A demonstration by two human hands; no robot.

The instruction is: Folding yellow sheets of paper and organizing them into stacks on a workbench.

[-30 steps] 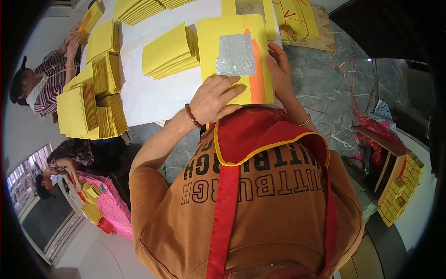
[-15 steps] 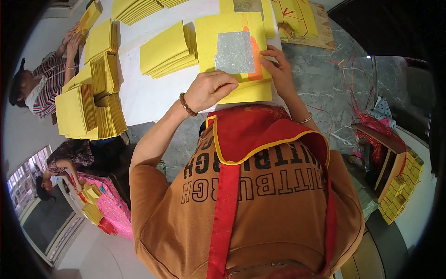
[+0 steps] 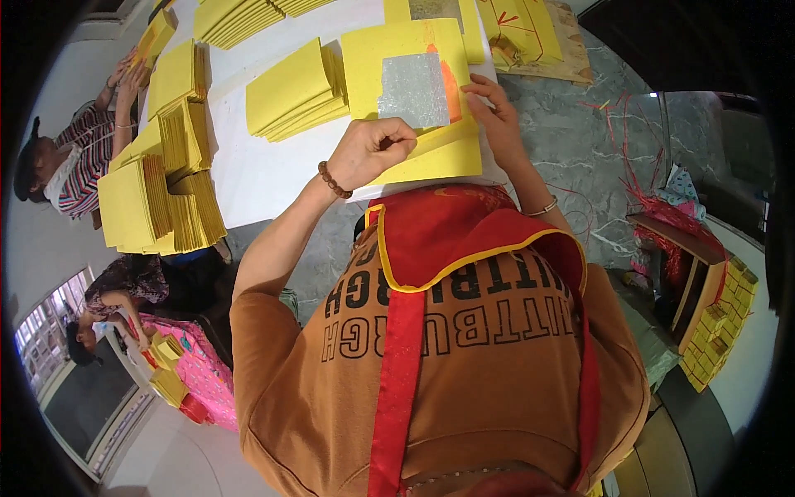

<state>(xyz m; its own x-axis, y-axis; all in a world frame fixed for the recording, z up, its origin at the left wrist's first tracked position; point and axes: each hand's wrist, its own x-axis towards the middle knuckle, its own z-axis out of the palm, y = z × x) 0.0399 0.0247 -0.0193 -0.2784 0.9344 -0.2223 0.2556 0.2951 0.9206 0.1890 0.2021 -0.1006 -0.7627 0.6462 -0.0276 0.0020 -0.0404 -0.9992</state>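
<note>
Paper: yellow sheet with a silver foil square (image 3: 414, 89) and an orange stripe, lying at the near edge of the white table (image 3: 265, 170), topmost on a small pile.
Left hand (image 3: 373, 149): fingers curled shut, pinching the sheet's near edge, seemingly to fold it.
Right hand (image 3: 497, 120): fingers loosely spread, pressing the sheet's right edge flat; grips nothing.
Stacks: folded yellow paper (image 3: 294, 91) just left; more stacks (image 3: 166, 199) at the table's left edge.
Co-worker: striped sleeve (image 3: 79, 170), far left.

Left hand (image 3: 374, 151) fingertips curled under, hidden against yellow paper sheet with silver foil square (image 3: 414, 99). Right hand (image 3: 495, 116) covered sheet's right edge. Stacks of folded yellow paper (image 3: 248, 15) cut off at top edge.
</note>
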